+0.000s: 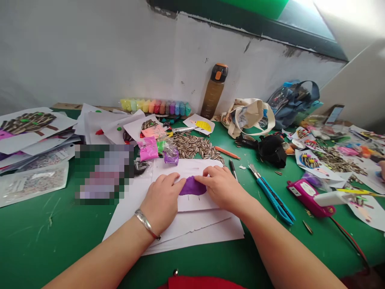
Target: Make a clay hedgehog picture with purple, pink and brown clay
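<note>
A flattened patch of purple modelling clay point(192, 187) lies on a white sheet of paper point(168, 233) in front of me, with short pencil lines just below it. My left hand point(162, 198) bears on the clay's left edge with its thumb, the other fingers bent close together on the paper. At the upper right edge my right hand point(224, 186) presses with its fingertips, the fingers curled. More sheets lie underneath, one with a torn edge. Just beyond the paper are a pink clay packet point(148, 148), a purple clay packet point(171, 157) and a heap of striped sunflower seeds point(195, 145).
A pen point(232, 169), an orange pencil point(227, 152) and a blue utility knife point(272, 194) lie to the right, near a magenta device point(309, 196) with a cable. Stacked pictures point(36, 136) are at left. A bottle point(214, 92) and cloth bag point(249, 118) stand along the wall.
</note>
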Motion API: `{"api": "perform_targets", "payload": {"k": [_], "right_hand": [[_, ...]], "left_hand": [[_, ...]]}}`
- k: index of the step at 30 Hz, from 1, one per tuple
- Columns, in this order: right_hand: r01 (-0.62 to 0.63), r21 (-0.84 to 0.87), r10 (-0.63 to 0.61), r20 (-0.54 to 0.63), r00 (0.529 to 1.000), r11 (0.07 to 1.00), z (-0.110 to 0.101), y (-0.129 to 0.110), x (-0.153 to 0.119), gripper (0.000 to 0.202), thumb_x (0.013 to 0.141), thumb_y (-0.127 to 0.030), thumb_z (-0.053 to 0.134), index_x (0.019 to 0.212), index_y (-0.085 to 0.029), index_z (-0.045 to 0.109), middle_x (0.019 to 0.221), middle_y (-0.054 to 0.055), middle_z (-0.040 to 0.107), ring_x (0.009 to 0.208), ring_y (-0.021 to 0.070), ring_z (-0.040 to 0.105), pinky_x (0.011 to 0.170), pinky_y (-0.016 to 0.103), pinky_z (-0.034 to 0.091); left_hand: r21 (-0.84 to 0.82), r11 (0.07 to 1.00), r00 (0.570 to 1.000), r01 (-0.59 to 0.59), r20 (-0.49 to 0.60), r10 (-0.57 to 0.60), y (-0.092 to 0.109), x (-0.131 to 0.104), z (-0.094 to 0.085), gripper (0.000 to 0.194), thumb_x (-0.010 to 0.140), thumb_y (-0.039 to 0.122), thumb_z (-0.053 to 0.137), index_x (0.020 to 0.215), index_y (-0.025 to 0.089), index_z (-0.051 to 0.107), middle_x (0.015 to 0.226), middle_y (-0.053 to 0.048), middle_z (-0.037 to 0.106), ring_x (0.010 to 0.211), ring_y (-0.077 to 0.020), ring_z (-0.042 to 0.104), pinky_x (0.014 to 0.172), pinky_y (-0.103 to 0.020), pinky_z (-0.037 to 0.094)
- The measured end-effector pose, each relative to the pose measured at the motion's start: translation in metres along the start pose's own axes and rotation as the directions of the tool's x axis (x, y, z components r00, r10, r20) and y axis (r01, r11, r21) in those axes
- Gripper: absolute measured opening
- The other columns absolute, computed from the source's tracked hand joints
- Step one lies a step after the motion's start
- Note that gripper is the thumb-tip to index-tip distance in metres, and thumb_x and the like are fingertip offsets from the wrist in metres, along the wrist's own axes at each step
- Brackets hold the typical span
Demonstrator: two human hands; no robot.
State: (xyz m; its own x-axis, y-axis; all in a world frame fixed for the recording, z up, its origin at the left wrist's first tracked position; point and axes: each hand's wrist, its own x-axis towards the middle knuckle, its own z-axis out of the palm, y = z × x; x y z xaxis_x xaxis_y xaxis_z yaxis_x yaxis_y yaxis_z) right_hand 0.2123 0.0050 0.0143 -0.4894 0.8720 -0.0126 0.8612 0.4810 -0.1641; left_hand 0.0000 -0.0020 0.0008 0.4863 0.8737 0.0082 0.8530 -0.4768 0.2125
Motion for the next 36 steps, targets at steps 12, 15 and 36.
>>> {"api": "perform_targets", "payload": {"k": [12, 15, 36], "right_hand": [[-0.034, 0.335, 0.052, -0.047, 0.997, 0.942, 0.004, 0.011, 0.004, 0.056, 0.080, 0.001, 0.040, 0.122, -0.026, 0.066, 0.111, 0.005, 0.063, 0.100, 0.0183, 0.055, 0.084, 0.030, 0.040], [-0.035, 0.203, 0.039, -0.015, 0.999, 0.979, 0.004, 0.007, 0.005, 0.055, 0.080, -0.001, 0.042, 0.121, -0.029, 0.066, 0.106, 0.006, 0.062, 0.096, 0.0204, 0.053, 0.084, 0.034, 0.038], [-0.041, 0.214, 0.051, -0.043, 0.998, 0.976, 0.004, 0.008, 0.006, 0.057, 0.082, -0.001, 0.040, 0.128, -0.027, 0.061, 0.107, 0.006, 0.062, 0.094, 0.0186, 0.054, 0.080, 0.030, 0.039]], "left_hand": [[0.006, 1.000, 1.000, 0.002, 0.004, -0.002, 0.000, 0.000, 0.000, 0.053, 0.084, 0.000, 0.039, 0.130, 0.020, 0.058, 0.131, -0.010, 0.056, 0.106, -0.0258, 0.053, 0.095, -0.042, 0.046], [0.011, 1.000, 1.000, 0.000, -0.001, 0.000, 0.001, -0.001, -0.001, 0.053, 0.084, 0.000, 0.039, 0.130, 0.020, 0.058, 0.131, -0.011, 0.056, 0.105, -0.0260, 0.053, 0.095, -0.043, 0.047], [0.007, 1.000, 1.000, 0.003, 0.012, -0.003, 0.001, -0.001, -0.003, 0.052, 0.084, 0.000, 0.039, 0.128, 0.019, 0.059, 0.130, -0.011, 0.057, 0.104, -0.0259, 0.053, 0.093, -0.042, 0.047]]}}
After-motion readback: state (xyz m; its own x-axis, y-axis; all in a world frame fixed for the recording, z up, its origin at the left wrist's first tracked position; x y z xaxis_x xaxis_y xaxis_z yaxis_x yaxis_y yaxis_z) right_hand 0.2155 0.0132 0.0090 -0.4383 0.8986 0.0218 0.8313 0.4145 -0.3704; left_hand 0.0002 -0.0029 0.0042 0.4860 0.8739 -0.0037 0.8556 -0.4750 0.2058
